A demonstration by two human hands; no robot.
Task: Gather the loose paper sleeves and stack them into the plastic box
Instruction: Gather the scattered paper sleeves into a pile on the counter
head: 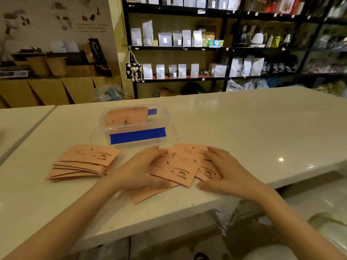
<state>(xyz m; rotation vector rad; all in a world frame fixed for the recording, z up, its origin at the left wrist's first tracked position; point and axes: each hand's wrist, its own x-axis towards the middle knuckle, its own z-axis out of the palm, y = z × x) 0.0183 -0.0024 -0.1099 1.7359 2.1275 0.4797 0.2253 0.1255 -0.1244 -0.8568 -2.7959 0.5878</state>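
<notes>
On white glossy counter [244, 124]: loose salmon-pink printed paper sleeves [180, 166] fanned before clear plastic box [137, 126], partly filled. Left hand [142, 169], right hand [227, 171]: flat, fingers spread, bracketing pile edges.

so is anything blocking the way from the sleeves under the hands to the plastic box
Nothing visible does. The box sits open-topped just behind the loose sleeves, with bare table between; both hands already rest on them.
</notes>
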